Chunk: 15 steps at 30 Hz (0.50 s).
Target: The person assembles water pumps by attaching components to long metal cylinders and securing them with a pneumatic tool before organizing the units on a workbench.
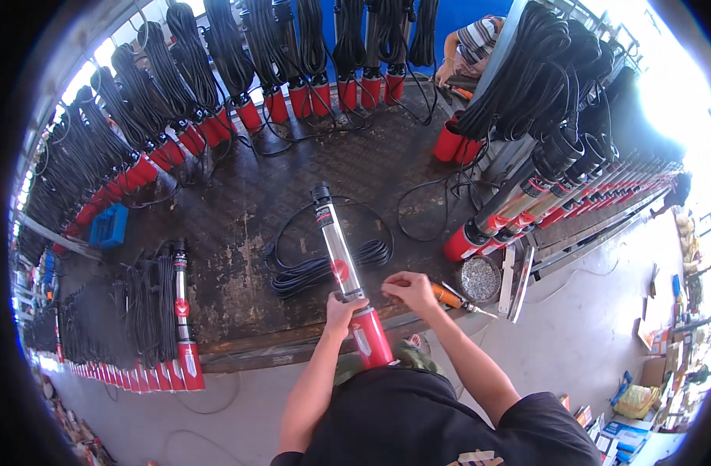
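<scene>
A slim submersible pump (337, 247), silver with a red lower section and a black cap, leans across the table's front edge toward my body. My left hand (343, 312) is wrapped round it just above the red section. To the right of the pump, and apart from it, my right hand (408, 289) has its fingers pinched together; whatever they hold is too small to make out. An orange power screwdriver (447, 296) lies beside that hand at the table edge. Behind the pump, a coiled black cable (324, 273) rests on the tabletop.
Red-based pumps with cable bundles (247, 116) line the far and left sides of the worn dark table (231, 217). More pumps (518, 203) lean at right, near a round dish of small metal parts (480, 277). A blue crate (108, 226) stands left. Another person's arm (447, 68) shows beyond.
</scene>
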Each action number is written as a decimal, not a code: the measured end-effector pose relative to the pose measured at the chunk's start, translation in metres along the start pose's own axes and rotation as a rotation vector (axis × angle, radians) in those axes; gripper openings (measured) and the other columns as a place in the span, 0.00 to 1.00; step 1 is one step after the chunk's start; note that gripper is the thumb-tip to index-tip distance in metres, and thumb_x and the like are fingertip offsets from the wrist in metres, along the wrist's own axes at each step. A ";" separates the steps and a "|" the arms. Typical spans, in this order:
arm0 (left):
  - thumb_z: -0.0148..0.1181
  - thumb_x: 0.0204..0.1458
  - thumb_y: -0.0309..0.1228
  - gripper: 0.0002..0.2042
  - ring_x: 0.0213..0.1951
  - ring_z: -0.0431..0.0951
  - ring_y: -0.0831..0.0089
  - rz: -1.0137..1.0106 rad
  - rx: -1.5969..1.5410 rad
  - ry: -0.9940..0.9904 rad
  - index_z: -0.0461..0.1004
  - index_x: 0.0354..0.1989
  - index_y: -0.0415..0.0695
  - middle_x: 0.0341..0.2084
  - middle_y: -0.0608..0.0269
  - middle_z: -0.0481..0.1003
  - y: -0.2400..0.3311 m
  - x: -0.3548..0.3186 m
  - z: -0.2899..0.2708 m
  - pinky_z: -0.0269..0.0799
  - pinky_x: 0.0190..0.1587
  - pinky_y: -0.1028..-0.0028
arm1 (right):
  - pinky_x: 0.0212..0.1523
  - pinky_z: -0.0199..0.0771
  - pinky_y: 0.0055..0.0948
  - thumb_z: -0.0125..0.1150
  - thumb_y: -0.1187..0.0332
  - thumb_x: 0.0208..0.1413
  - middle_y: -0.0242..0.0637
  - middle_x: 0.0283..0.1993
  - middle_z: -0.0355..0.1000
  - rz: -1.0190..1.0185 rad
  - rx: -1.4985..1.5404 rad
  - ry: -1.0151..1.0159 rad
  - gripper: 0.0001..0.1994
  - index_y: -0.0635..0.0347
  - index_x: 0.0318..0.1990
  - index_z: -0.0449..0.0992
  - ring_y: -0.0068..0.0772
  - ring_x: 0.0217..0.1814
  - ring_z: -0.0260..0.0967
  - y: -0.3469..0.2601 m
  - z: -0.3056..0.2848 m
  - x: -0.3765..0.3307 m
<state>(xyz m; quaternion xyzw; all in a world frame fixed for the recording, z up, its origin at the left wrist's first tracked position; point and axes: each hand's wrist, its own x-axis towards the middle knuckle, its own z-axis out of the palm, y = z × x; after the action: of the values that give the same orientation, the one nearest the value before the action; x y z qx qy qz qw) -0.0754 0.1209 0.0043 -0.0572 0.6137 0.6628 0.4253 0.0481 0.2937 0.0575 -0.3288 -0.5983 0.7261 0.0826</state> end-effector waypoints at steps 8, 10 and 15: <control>0.79 0.35 0.23 0.38 0.42 0.80 0.64 0.000 0.021 -0.004 0.60 0.55 0.33 0.43 0.51 0.74 -0.006 0.008 -0.004 0.80 0.45 0.66 | 0.43 0.80 0.27 0.74 0.69 0.49 0.34 0.35 0.82 -0.175 -0.459 -0.092 0.10 0.61 0.38 0.85 0.24 0.34 0.78 0.021 0.033 0.028; 0.78 0.36 0.23 0.38 0.42 0.80 0.64 0.002 0.024 -0.002 0.60 0.55 0.33 0.43 0.51 0.74 -0.006 0.008 -0.005 0.80 0.45 0.66 | 0.35 0.77 0.24 0.75 0.68 0.51 0.31 0.33 0.79 0.057 -0.194 -0.125 0.12 0.60 0.41 0.82 0.23 0.30 0.75 0.027 0.034 0.032; 0.77 0.37 0.22 0.37 0.43 0.80 0.63 0.006 0.020 -0.012 0.60 0.56 0.33 0.44 0.51 0.74 -0.005 0.007 -0.003 0.79 0.46 0.65 | 0.21 0.67 0.20 0.73 0.63 0.56 0.27 0.27 0.74 0.394 0.351 -0.199 0.13 0.57 0.43 0.77 0.19 0.21 0.66 0.052 0.027 0.038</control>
<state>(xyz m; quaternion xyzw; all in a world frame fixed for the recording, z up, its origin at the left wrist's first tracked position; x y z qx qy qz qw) -0.0778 0.1212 -0.0039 -0.0472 0.6180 0.6580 0.4276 0.0179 0.2769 -0.0030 -0.3465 -0.3932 0.8493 -0.0637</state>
